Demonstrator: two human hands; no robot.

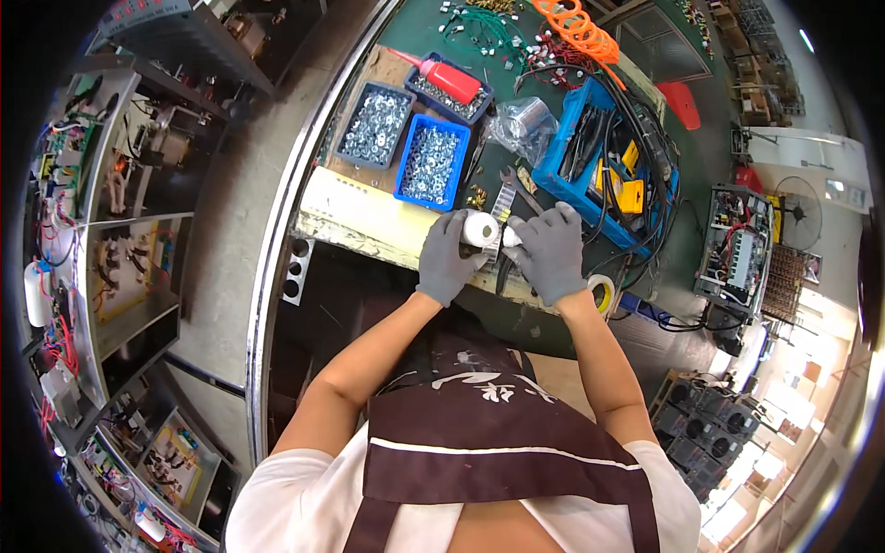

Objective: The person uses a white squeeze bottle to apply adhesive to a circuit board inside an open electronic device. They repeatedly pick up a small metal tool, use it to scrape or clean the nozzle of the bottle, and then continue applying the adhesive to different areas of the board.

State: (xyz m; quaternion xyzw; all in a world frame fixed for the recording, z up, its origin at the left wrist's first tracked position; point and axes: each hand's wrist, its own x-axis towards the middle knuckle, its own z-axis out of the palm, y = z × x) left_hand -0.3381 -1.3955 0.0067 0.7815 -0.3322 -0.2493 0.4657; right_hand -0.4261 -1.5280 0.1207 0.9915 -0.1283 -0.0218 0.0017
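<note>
Both my hands wear grey gloves and are close together at the near edge of the workbench. My left hand (446, 260) is closed round a small white bottle (480, 229), whose round top with a dark opening faces up. Just to the right, the fingers of my right hand (553, 253) pinch a small white cap-like piece (511, 238). Beyond the hands lie an open-ended wrench (524, 190) and a few small brass fittings (477, 196). A dark-handled tool (503, 274) lies partly hidden between my hands.
A blue bin (431, 164) and two grey bins (375, 126) hold metal hardware; a red squeeze bottle (452, 81) lies on one. At right are a blue tool crate (564, 138), black cables, and a tape roll (601, 293). An orange coiled hose (585, 35) hangs beyond.
</note>
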